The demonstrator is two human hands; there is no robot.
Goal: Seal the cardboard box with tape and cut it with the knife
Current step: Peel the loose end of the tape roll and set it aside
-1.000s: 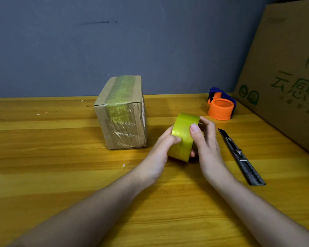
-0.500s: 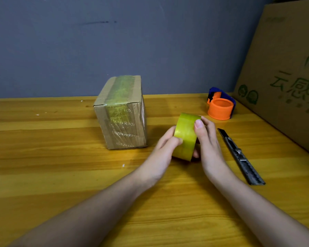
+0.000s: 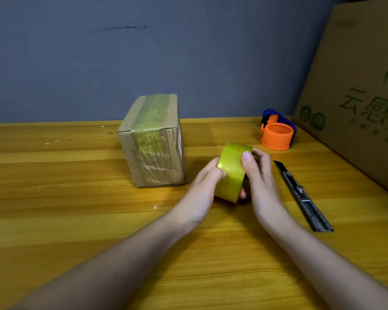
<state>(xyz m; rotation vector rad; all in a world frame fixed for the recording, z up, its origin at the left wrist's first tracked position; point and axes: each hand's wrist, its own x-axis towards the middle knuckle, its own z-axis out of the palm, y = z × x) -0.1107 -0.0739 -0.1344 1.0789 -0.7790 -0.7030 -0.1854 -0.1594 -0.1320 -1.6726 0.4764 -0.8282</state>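
A small cardboard box point(image 3: 154, 142) stands on the wooden table, with a strip of yellowish tape over its top and down its front. A roll of yellow-green tape point(image 3: 232, 171) is held upright on its edge between both hands, to the right of the box. My left hand point(image 3: 202, 191) presses its thumb on the roll's outer face. My right hand point(image 3: 259, 182) grips the roll from the right with its thumb on top. A dark utility knife point(image 3: 300, 193) lies on the table just right of my right hand, blade end pointing away.
An orange and blue tape dispenser point(image 3: 277, 134) sits at the back right. A large printed cardboard carton point(image 3: 358, 90) leans along the table's right side. A grey wall runs behind the table point(image 3: 54, 198).
The roll has turned slightly in my hands and shifted a little. My right thumb has slid along its top edge. Box and knife have not moved.
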